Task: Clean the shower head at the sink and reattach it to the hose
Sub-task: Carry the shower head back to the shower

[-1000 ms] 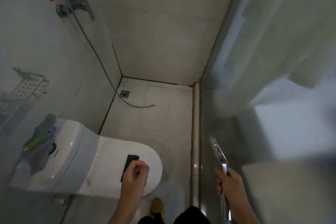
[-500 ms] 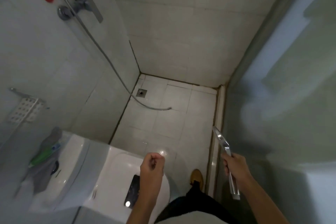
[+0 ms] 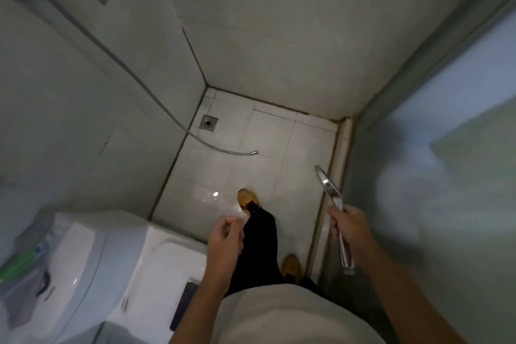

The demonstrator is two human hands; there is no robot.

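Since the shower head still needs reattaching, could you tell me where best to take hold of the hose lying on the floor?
Probably near the hose's free end, which lies on the tiles pointing right. The left hand holds nothing; come from above and pinch just behind the tip.

A person seen from above in a tiled bathroom: both forearms are bare to the lower edge of the picture, with no sleeves, watch or rings to be seen on the left hand (image 3: 224,239) or the right hand (image 3: 347,222). A pale grey-white top (image 3: 279,315) covers the torso. Below it come black trousers (image 3: 261,248), frayed at one hem, and a pair of mustard-yellow shoes (image 3: 247,198) with dark laces.
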